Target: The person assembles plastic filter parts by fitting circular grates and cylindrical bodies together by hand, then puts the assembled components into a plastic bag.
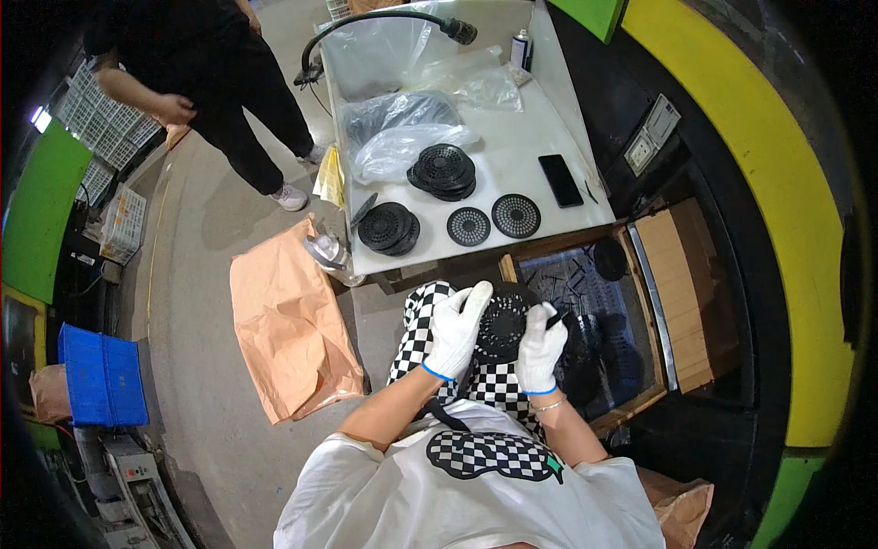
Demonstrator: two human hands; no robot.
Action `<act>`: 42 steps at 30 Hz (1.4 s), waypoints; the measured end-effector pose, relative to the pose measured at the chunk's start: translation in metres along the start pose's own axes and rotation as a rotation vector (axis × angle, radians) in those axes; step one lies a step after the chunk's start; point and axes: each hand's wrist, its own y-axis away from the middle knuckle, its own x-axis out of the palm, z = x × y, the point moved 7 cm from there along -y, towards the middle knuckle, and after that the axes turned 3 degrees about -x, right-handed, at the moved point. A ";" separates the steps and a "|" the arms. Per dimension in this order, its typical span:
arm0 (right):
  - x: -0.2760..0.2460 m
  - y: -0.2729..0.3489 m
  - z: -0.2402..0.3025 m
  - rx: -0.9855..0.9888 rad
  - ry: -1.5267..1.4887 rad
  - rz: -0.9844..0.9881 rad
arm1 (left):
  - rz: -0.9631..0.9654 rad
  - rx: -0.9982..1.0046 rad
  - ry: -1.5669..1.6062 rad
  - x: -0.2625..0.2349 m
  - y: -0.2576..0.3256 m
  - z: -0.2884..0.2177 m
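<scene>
Over my lap, in front of checkered trousers, my left hand (455, 328) in a white glove grips the left edge of a round black perforated plastic disc (504, 322). My right hand (541, 348), also gloved, is closed at the disc's right edge. A small dark piece sticks out by its thumb and fingers; its kind is unclear. On the white table ahead, two perforated discs, a smaller one (468, 226) and a larger one (516, 216), lie flat. Left of them is a stack of black discs (389, 228), with another stack (442, 171) behind.
A wooden-framed bin (585, 293) with black scraps is at my right. The table (549, 137) bears a phone (560, 180), clear plastic bags (402, 128), a spray can (520, 49) and a gooseneck lamp (457, 31). A paper sack (293, 320) lies left. A person (210, 91) stands far left.
</scene>
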 end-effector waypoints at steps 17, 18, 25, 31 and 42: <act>0.019 -0.068 -0.060 0.125 -0.025 0.184 | 0.204 -0.073 -0.398 0.013 -0.048 -0.005; 0.023 -0.073 -0.042 0.062 0.044 0.178 | 0.114 -0.016 -0.058 0.014 -0.063 0.017; 0.018 -0.122 -0.072 0.049 0.184 0.148 | 0.512 -0.306 0.133 0.042 -0.123 0.064; 0.026 -0.168 -0.082 0.249 -0.499 -0.018 | 0.162 -0.197 0.020 -0.005 -0.169 0.056; -0.105 -0.205 -0.104 -0.359 0.823 -0.242 | -0.045 0.223 -1.341 -0.007 -0.195 0.076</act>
